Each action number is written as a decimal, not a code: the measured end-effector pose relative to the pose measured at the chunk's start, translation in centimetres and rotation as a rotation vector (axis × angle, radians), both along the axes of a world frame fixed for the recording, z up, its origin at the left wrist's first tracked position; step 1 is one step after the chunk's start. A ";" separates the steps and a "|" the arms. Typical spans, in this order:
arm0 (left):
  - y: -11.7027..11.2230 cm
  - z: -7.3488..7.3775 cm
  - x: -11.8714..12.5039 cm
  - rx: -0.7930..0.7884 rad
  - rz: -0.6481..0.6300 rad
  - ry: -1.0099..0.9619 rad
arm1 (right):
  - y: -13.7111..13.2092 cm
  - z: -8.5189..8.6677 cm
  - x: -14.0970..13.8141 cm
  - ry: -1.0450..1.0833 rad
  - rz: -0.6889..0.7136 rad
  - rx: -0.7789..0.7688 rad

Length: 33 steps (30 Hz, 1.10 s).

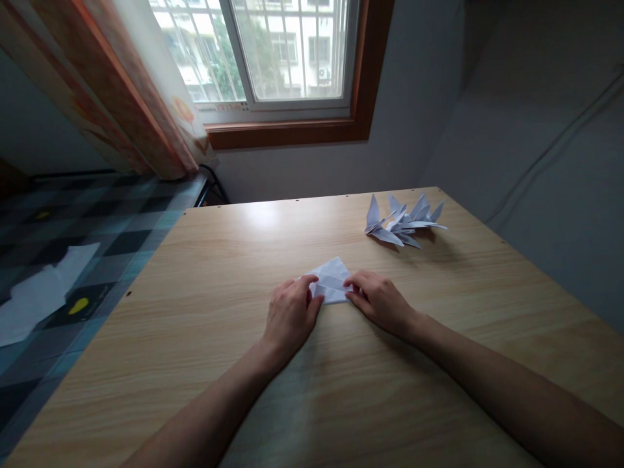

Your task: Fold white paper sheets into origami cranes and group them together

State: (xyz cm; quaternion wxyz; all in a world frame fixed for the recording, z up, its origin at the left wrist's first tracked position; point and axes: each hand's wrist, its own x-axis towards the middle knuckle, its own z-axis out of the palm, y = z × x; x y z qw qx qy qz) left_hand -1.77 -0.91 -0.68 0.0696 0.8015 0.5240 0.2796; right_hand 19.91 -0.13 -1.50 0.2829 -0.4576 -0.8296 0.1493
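Note:
A small sheet of white folded paper [334,276] lies on the wooden table [224,260], with creases across it and one corner pointing away from me. My left hand [292,305] pinches its left edge between thumb and fingers. On the opposite edge, my right hand [380,299] grips the paper in the same way, thumb and fingertips close together. The curled fingers cover both side corners. Beyond my right hand stands a group of several white paper cranes [404,224] with pointed wings, crowded together.
To the left is a bed with a checkered cover [121,240], where loose white paper sheets [43,292] lie. A barred window [292,58] and an orange curtain [112,84] are behind the table. A cable [556,146] runs along the right wall.

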 end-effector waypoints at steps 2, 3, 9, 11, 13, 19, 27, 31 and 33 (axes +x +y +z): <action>0.0 0.0 0.0 0.027 0.003 0.035 | -0.1 0.1 -0.1 -0.063 0.018 0.085; -0.1 0.0 0.1 0.046 -0.006 0.062 | -0.2 0.1 -0.1 -0.106 0.044 0.142; -0.4 0.3 0.0 0.172 -0.179 0.195 | -0.9 1.1 -0.5 -0.459 0.255 0.378; -0.4 0.5 0.0 0.198 -0.226 0.251 | -1.4 1.5 -0.9 -0.539 0.258 0.387; -0.4 0.7 0.0 0.222 -0.249 0.305 | -1.9 1.8 -1.4 -0.605 0.228 0.360; -0.5 0.9 0.0 0.236 -0.252 0.384 | -3.5 2.3 -2.6 -0.781 0.071 0.230; -0.9 1.2 0.4 0.251 -0.209 0.394 | -4.7 3.2 -3.1 -0.863 0.048 0.177; -0.9 1.6 0.5 0.237 -0.158 0.420 | -5.8 3.6 -3.5 -0.838 0.163 0.263; -0.9 1.7 0.5 0.213 -0.143 0.428 | -6.5 3.7 -3.7 -0.783 0.213 0.318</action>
